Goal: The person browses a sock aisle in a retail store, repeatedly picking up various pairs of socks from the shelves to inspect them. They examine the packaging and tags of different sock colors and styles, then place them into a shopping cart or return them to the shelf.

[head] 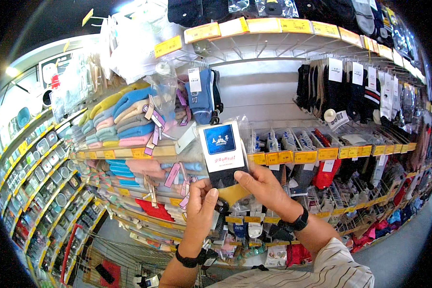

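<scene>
A pack of dark socks (221,178) in clear plastic, with a yellow part at its lower end, is held up in front of the shelves. Its white and blue card label (221,147) bears writing and faces me. My left hand (201,199) grips the pack's lower left edge, thumb up and fingers curled. On the other side, my right hand (262,183) pinches the pack, the thumb lying on its front. Each wrist wears a black band. Just behind the top of the pack, blue socks (200,95) hang from a hook.
Folded towels (133,111) with purple tags are stacked on the left shelves. Dark socks (334,82) hang at the right, above clear bins (302,140) of small packs. A wire shopping cart (129,252) with a red handle stands low at the left. Yellow price tags (277,157) line the shelf edges.
</scene>
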